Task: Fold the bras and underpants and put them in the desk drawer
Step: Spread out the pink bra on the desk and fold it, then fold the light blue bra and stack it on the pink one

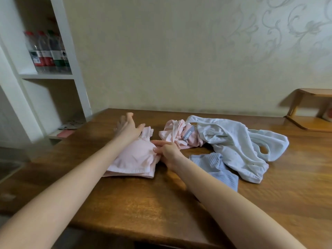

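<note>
Desk [143,203] edge first, then the pink bra [133,158], half-folded and pinned by right hand [168,152] fingertips, best smoothed flat while the left hand [128,127], splayed open and probably empty, is hovered over the straps.

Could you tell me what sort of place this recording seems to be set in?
Probably a room in a home, perhaps a bedroom or study: a wooden desk strewn with underwear against patterned wallpaper, with white built-in shelves holding bottled water.
</note>
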The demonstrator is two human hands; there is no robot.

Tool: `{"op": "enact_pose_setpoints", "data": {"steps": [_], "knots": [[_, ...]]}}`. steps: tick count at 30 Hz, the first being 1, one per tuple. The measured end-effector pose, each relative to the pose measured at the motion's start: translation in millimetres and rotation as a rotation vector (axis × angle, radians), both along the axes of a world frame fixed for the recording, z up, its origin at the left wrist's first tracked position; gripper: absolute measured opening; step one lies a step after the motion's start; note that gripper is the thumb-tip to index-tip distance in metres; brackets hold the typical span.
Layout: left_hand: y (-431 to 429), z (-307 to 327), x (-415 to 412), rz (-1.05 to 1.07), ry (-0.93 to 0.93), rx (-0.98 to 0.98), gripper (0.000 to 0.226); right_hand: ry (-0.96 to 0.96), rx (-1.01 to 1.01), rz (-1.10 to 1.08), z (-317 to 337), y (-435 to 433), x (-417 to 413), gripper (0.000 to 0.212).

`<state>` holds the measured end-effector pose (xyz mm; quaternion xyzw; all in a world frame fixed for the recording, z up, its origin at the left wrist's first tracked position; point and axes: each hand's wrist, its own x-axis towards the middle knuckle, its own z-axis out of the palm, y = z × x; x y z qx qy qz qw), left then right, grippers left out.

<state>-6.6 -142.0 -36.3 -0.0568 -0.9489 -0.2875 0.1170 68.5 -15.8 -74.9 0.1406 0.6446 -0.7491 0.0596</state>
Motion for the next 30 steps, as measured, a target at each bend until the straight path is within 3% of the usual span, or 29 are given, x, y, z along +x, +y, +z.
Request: {"op": "enact_pose_setpoints", "data": {"steps": [3, 6, 8, 11, 13, 15, 17, 19, 20, 22, 24, 25, 27, 30], "knots": [[-2, -10, 37, -0.192, 0.01, -0.191, 0.05, 0.07, 0.251, 0.07, 9, 0, 6, 0.049], [-3, -23, 61, -0.225, -0.158, -0.557, 0.077, 0.271, 0.672, 0.085, 28, 9, 23, 0.044], [-4, -28, 64, -0.207, -0.203, -0.659, 0.088, 0.442, 0.768, 0.032, 35, 30, 38, 0.04], [10, -21, 66, -0.201, -0.097, -0.623, 0.098, 0.561, 0.987, -0.261, 33, 91, 56, 0.036], [34, -13, 71, -0.321, 0.059, -0.473, 0.089, 0.462, 1.26, -0.508, 28, 143, 62, 0.033], [65, -9, 81, -0.451, 0.207, -0.23, 0.069, 0.253, 1.435, -0.619, 19, 187, 72, 0.039], [95, -9, 87, -0.561, 0.258, -0.014, 0.048, 0.114, 1.356, -0.578, 9, 210, 80, 0.049], [117, -6, 90, -0.758, 0.07, 0.113, 0.038, 0.148, 1.188, -0.535, -2, 214, 85, 0.029], [124, -4, 92, -0.871, -0.073, 0.088, 0.042, 0.194, 1.14, -0.534, -7, 214, 85, 0.026], [135, -4, 96, -0.988, -0.279, -0.252, 0.066, 0.271, 1.118, -0.565, -8, 218, 84, 0.029], [140, -10, 103, -0.991, -0.327, -0.59, 0.09, 0.335, 1.064, -0.596, -2, 222, 83, 0.022], [142, -12, 107, -0.978, -0.309, -0.661, 0.097, 0.371, 1.008, -0.597, 2, 224, 83, 0.016], [147, -15, 110, -0.96, -0.278, -0.621, 0.093, 0.441, 0.797, -0.582, 11, 226, 85, 0.014], [149, -14, 110, -0.969, -0.334, -0.493, 0.072, 0.562, 0.29, -0.475, 27, 223, 90, 0.01]]}}
